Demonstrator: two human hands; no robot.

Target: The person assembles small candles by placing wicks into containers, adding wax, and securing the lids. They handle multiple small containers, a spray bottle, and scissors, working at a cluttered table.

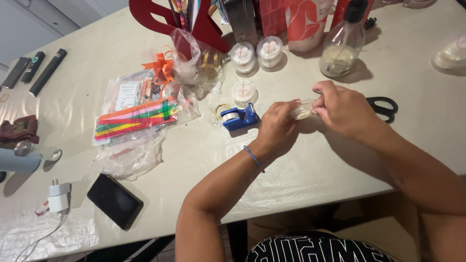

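Head view: both hands, left (277,127) and right (342,107), grip one small clear jar (302,110), contents seemingly creamy.

Home craft table (427,121), ribbons (162,68), tape dispenser (239,117), scissors (383,106)

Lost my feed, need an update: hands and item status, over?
Left hand and right hand both grip small clear round jar above table. Blue tape dispenser beside left hand, black scissors behind right.
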